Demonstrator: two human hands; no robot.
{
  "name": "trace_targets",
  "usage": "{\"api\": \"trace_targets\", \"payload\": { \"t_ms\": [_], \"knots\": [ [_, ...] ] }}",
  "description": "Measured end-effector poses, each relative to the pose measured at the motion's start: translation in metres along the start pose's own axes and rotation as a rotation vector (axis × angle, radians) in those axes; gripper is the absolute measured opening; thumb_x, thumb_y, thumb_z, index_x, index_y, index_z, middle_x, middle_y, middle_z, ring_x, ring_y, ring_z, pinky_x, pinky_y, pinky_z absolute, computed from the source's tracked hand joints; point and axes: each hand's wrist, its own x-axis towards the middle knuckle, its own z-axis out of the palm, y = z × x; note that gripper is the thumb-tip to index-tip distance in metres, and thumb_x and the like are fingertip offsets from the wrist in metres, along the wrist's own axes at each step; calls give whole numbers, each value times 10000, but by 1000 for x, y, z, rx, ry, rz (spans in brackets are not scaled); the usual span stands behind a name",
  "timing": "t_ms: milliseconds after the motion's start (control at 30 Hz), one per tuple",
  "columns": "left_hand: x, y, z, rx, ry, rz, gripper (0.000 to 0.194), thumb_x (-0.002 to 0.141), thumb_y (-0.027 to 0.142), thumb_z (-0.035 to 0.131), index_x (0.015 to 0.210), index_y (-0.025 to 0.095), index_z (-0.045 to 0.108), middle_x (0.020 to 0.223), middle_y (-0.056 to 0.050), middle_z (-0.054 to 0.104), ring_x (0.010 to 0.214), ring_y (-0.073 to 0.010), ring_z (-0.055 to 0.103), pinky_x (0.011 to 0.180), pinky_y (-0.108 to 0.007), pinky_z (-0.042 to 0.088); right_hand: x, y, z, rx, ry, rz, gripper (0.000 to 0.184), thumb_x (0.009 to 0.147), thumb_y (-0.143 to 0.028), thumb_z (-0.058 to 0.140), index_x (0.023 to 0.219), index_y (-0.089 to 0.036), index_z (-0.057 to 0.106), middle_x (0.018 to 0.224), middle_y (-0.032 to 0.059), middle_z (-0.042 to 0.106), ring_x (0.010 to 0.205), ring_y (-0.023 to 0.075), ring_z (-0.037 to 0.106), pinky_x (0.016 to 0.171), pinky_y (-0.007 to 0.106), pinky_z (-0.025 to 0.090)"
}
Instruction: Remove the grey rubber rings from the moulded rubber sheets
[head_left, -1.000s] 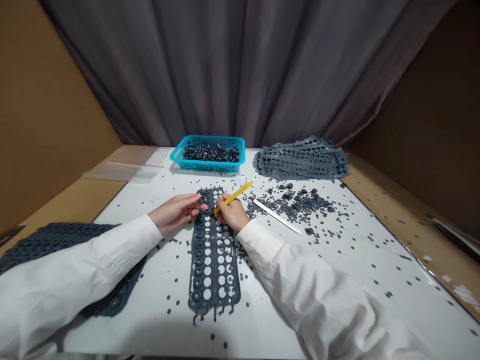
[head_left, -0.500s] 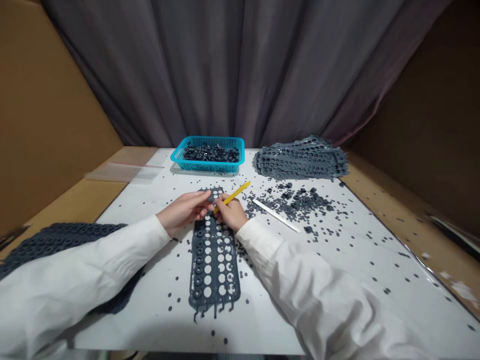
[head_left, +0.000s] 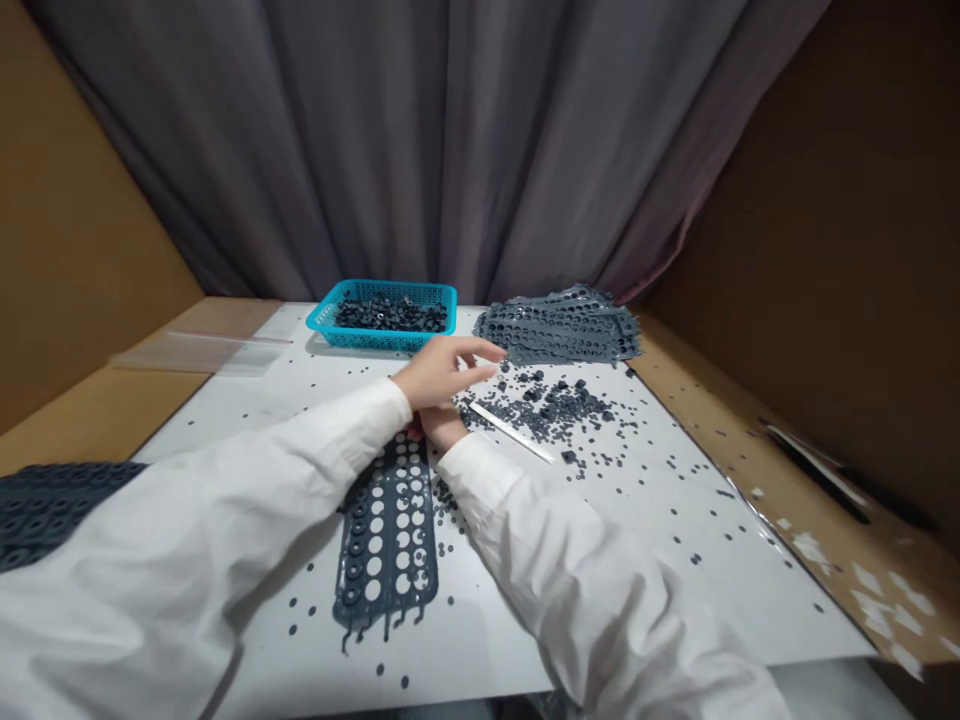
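Observation:
My left hand (head_left: 448, 372) reaches across above my right hand, thumb and fingers stretched to the right and apart. Its fingertips are close to the near edge of the stacked sheets and the scattered dark bits. Under it, my right hand (head_left: 441, 426) is at the far end of a dark perforated rubber sheet (head_left: 388, 530); its fingers are mostly hidden. White table shows through the sheet's round holes, and a column of raised rings runs down its left side. The yellow stick is out of sight.
A blue basket (head_left: 382, 340) of small dark parts stands at the back. Right of it lies a stack of punched sheets (head_left: 559, 325). A white strip (head_left: 514, 433) lies by a heap of dark bits (head_left: 562, 405). More ringed sheets (head_left: 52, 510) are at left.
My left hand has left the sheet and swung right over my right hand, its fingers spreading. The yellow stick has gone from sight. The view has turned slightly right.

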Motion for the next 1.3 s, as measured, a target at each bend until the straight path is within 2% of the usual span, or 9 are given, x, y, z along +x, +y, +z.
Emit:
{"api": "trace_targets", "payload": {
  "t_ms": [100, 167, 267, 467, 700, 867, 1033, 1200, 1300],
  "knots": [
    [-20, -23, -42, 129, 28, -114, 274, 775, 334, 553, 907, 123, 667, 864, -59, 697, 720, -145, 587, 652, -246, 437, -8, 4, 4, 90, -110, 122, 231, 903, -303, 442, 984, -116, 551, 816, 43, 622, 662, 125, 601, 598, 286, 519],
    [-39, -42, -67, 261, -94, -215, 249, 750, 344, 567, 815, 129, 673, 774, -43, 688, 663, -141, 559, 616, -240, 415, -10, 4, 6, 133, -119, 140, 192, 906, -282, 396, 844, -141, 510, 571, -20, 565, 449, 95, 533, 444, 222, 465],
    [-71, -61, -85, 379, -318, -322, 218, 717, 331, 584, 780, 144, 676, 700, -27, 675, 625, -142, 555, 582, -234, 398, -11, 3, 8, 166, -87, 128, 155, 870, -263, 416, 731, -195, 415, 461, -66, 506, 347, 87, 478, 353, 187, 397],
    [-105, -63, -70, 380, -355, -249, 211, 716, 304, 578, 830, 148, 661, 749, -41, 670, 645, -148, 571, 604, -233, 414, -13, 5, 11, 102, -54, 43, 177, 829, -266, 444, 670, -212, 387, 448, -67, 514, 345, 93, 488, 359, 183, 384],
    [-100, -66, -60, 527, -407, -181, 168, 708, 261, 585, 840, 180, 650, 725, -20, 645, 642, -154, 568, 595, -234, 403, -17, -6, 9, -75, -41, -51, 191, 791, -172, 447, 619, -207, 371, 431, -58, 465, 403, 101, 477, 464, 202, 376],
    [-98, -64, -53, 683, -477, -38, 147, 726, 186, 573, 844, 194, 660, 821, -52, 652, 783, -198, 599, 676, -267, 434, -19, -12, 8, -205, -38, -103, 204, 778, -128, 452, 612, -206, 364, 456, -44, 471, 482, 116, 492, 538, 220, 374],
    [-100, -72, -47, 760, -526, 96, 162, 820, 179, 491, 791, 169, 650, 779, -76, 634, 781, -200, 583, 721, -289, 443, -18, -6, 7, -214, -37, -84, 208, 803, -162, 441, 614, -211, 367, 473, -37, 487, 503, 128, 508, 543, 226, 389],
    [-106, -79, -46, 635, -428, 114, 222, 852, 161, 415, 773, 152, 622, 751, -85, 618, 747, -194, 556, 723, -300, 436, -15, -2, 8, -184, -32, -63, 209, 794, -169, 457, 614, -221, 364, 480, -32, 496, 525, 142, 533, 529, 233, 408],
    [-106, -80, -55, 490, -270, 27, 231, 872, 229, 397, 808, 155, 606, 777, -68, 626, 732, -169, 557, 702, -270, 438, -14, 0, 9, -159, -35, -48, 210, 787, -165, 468, 613, -222, 365, 479, -28, 503, 523, 142, 542, 512, 231, 415]
  ]
}}
